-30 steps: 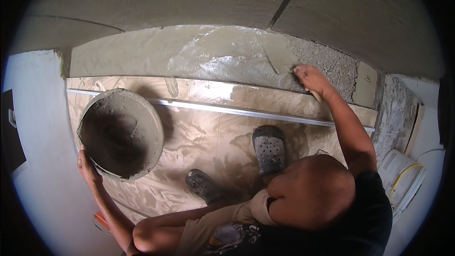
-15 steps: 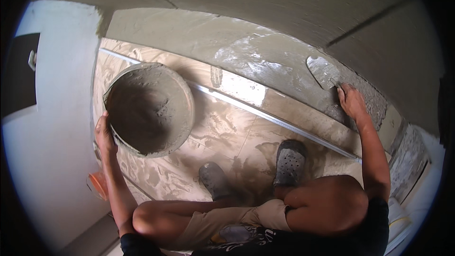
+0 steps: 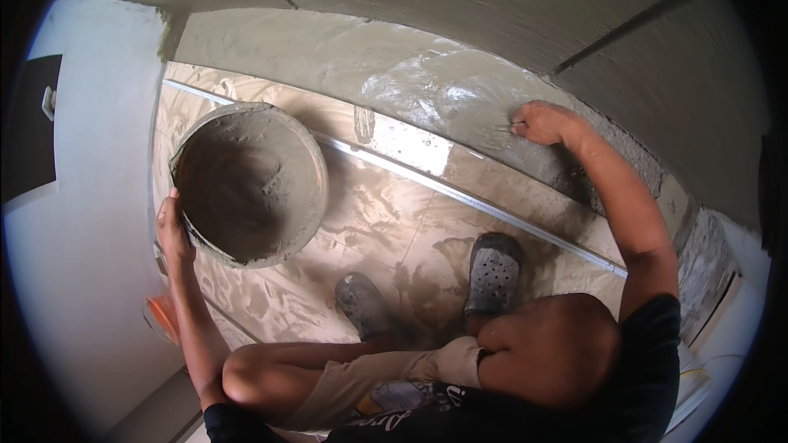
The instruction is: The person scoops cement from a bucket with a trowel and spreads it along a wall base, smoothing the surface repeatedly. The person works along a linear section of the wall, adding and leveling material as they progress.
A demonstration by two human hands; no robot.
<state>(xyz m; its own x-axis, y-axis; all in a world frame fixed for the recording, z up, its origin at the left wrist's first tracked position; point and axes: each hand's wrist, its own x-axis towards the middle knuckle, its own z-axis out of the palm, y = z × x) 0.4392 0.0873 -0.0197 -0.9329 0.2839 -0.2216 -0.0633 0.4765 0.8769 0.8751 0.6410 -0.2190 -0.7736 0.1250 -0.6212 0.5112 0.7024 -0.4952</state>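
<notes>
My left hand grips the near-left rim of a round mortar tub, which is tilted so its opening faces me. Grey mortar coats the inside, with a small lump low on its wall. Out to the right, my right hand is closed round the handle of a trowel. Its blade is hardly distinguishable from the wet grey mortar band, over which the hand is held. This band is smooth and shiny at its middle, rougher and darker near my right wrist.
A long metal straightedge crosses the smeared tiled floor behind the tub. An orange container stands by the white wall at left. My clogs rest close in front. A grey plastered wall rises beyond the mortar band.
My right hand has moved left along the mortar band with the trowel, and its blade no longer shows plainly. My left hand keeps its hold on the tub.
</notes>
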